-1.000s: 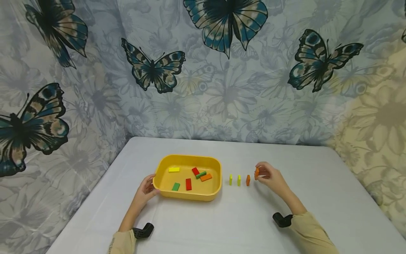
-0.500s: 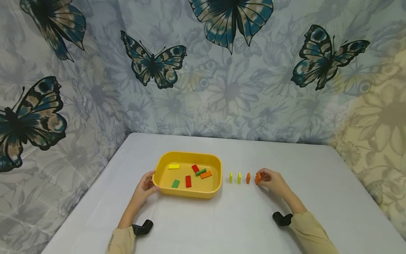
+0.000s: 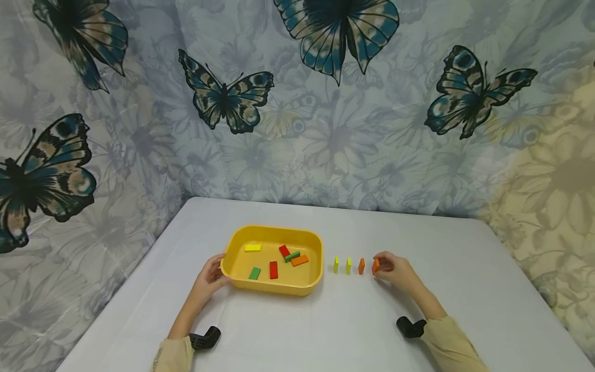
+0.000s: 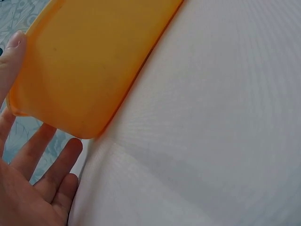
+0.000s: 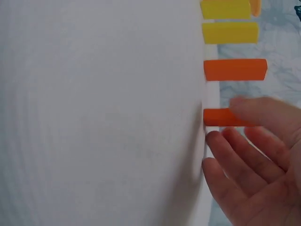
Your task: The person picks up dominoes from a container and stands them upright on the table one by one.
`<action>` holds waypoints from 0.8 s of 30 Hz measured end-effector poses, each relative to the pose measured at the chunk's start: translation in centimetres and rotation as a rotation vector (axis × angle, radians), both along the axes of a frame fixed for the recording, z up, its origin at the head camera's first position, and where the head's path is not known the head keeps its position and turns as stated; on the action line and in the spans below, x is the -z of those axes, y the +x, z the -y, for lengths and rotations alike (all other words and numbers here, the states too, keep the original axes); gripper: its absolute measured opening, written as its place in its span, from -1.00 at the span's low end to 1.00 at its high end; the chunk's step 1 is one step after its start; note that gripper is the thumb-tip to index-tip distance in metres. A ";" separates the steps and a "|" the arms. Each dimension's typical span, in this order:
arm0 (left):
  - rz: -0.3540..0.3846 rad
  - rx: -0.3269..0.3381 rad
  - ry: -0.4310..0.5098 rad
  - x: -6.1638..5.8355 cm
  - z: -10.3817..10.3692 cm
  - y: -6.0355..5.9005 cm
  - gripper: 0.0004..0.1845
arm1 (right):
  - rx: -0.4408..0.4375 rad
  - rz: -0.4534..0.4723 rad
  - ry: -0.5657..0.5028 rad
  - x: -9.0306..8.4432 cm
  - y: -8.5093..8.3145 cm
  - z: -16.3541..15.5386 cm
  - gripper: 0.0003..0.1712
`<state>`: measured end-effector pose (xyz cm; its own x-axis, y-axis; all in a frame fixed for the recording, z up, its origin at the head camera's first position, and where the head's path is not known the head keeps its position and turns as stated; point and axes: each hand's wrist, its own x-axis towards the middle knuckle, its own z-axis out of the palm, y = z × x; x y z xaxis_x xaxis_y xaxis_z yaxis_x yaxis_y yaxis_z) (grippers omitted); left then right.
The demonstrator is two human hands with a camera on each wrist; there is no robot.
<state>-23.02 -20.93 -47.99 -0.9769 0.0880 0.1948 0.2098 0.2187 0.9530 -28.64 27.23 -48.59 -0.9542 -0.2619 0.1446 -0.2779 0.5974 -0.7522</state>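
My left hand (image 3: 210,276) holds the left end of a yellow plastic tray (image 3: 269,287), thumb at the near corner and fingers spread along the end wall. In the left wrist view the thumb lies against the tray (image 4: 89,66), and the lower fingers hang free beneath it. My right hand (image 3: 395,268) pinches an upright orange block (image 5: 218,117) between thumb and fingers, its lower end right at the table. That block is the rightmost of a row; beside it stand another orange block (image 3: 361,266) and two yellow blocks (image 3: 348,266), evenly spaced.
Inside the tray lie several flat blocks: a yellow one (image 3: 253,248), green ones (image 3: 254,273), red ones (image 3: 273,269) and an orange one (image 3: 299,260). A white cloth (image 3: 297,330) covers the table. Butterfly-patterned fabric (image 3: 334,139) hangs behind and at the sides.
My right hand has lowered the orange block to the table at the right end of the row. My left hand stays at the tray. The head view has shifted slightly.
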 end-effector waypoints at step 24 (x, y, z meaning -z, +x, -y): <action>-0.016 0.021 0.011 0.2 0.3 0.0 -0.35 | -0.105 -0.206 -0.119 -5.5 -0.3 9.9 -0.71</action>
